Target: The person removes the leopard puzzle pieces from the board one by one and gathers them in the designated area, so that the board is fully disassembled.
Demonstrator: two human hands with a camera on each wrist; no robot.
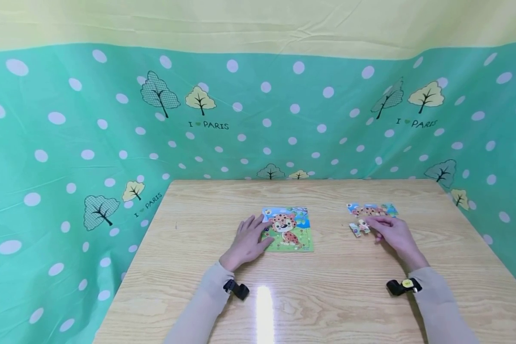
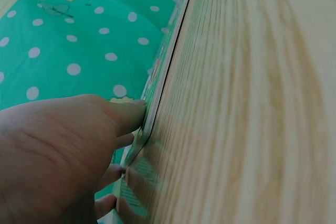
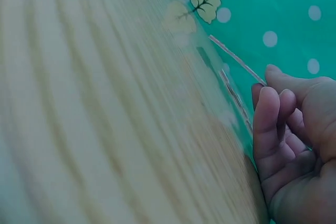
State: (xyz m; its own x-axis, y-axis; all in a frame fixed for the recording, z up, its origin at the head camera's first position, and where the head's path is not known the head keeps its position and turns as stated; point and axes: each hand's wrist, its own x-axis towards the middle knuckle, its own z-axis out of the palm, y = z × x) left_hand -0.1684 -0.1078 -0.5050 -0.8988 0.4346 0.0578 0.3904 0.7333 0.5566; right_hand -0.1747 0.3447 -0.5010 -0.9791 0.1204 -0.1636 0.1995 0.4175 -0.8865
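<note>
A square jigsaw puzzle picture of a spotted leopard cub [image 1: 289,233] lies flat near the middle of the table. The left hand [image 1: 248,240] rests at its left side, its fairly straight fingers and thumb touching the picture's edge. Farther right, the right hand [image 1: 394,235] pinches a puzzle piece [image 3: 237,59] between thumb and fingers. That piece is tilted and raised off the tabletop in the right wrist view. Just beyond the right hand lies a strip of puzzle [image 1: 370,210] with part of a leopard's head; the hand partly hides it.
The pale wooden table [image 1: 189,296] carries both puzzle parts. A green dotted cloth [image 1: 279,124] hangs behind and at the sides. Each forearm wears a dark wrist strap, the left strap [image 1: 236,289] and the right strap [image 1: 404,286].
</note>
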